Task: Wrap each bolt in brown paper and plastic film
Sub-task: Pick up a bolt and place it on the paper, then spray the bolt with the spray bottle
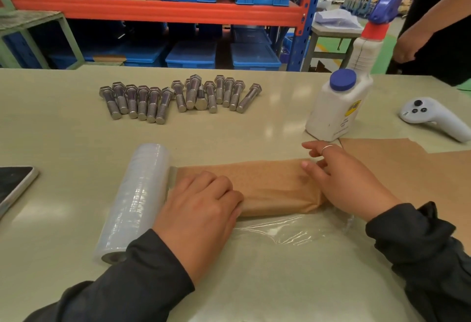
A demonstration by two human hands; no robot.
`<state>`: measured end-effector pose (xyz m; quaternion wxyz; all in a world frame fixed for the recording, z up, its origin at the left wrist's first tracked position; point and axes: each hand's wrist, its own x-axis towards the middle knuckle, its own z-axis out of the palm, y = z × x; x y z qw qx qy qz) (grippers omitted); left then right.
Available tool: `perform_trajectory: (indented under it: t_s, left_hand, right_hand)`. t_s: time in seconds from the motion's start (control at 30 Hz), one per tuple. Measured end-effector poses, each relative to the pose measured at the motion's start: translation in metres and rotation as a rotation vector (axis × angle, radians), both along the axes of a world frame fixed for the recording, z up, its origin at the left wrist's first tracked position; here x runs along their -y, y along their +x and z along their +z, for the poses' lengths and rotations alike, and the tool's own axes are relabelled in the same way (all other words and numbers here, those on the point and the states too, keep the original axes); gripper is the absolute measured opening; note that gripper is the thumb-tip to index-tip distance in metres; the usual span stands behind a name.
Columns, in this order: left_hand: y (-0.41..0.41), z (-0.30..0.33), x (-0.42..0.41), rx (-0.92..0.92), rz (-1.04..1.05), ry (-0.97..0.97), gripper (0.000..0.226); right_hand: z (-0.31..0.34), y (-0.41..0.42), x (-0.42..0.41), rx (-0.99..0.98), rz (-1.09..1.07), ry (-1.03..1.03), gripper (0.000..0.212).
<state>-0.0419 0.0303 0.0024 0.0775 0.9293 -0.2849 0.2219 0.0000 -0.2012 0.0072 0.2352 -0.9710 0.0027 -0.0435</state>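
A long bundle wrapped in brown paper (270, 184) lies across the table in front of me, on a stretch of clear plastic film (293, 232) pulled from a roll (135, 199) at its left end. My left hand (201, 209) grips the bundle's left end, fingers curled over the paper. My right hand (349, 181) holds the right end, fingers bent round the folded paper. Whatever the paper wraps is hidden. Several bare steel bolts (178, 97) lie in a row further back.
Brown paper sheets (407, 168) lie at the right. A white bottle with a blue cap (336, 107), a spray bottle (369, 38), and a white controller (430, 117) stand back right. A phone (12, 186) lies at the left edge. Another person (438, 20) stands far right.
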Motion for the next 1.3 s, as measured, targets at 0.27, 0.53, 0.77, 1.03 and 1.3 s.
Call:
perform_trajectory:
  t_s: [0.27,0.53,0.77,1.03,1.3]
  left_hand:
    - [-0.002,0.0,0.002,-0.009,0.014,-0.006,0.036]
    - [-0.002,-0.004,0.002,-0.005,0.023,-0.01,0.037]
    - [-0.004,-0.006,0.001,-0.084,0.017,-0.061,0.04]
    - [-0.02,0.01,-0.007,0.111,-0.225,-0.214,0.055]
    - [-0.015,0.002,-0.006,0.2,-0.193,-0.166,0.059]
  right_hand:
    - [0.002,0.007,-0.01,-0.03,0.039,0.084,0.043]
    - [0.02,-0.002,0.003,0.269,0.161,0.099,0.017]
    - [0.013,-0.001,0.001,0.289,0.144,0.073,0.016]
    - [0.049,0.005,0.024,0.768,-0.353,0.485,0.055]
    - [0.087,0.1,0.048,0.361,-0.251,0.6,0.114]
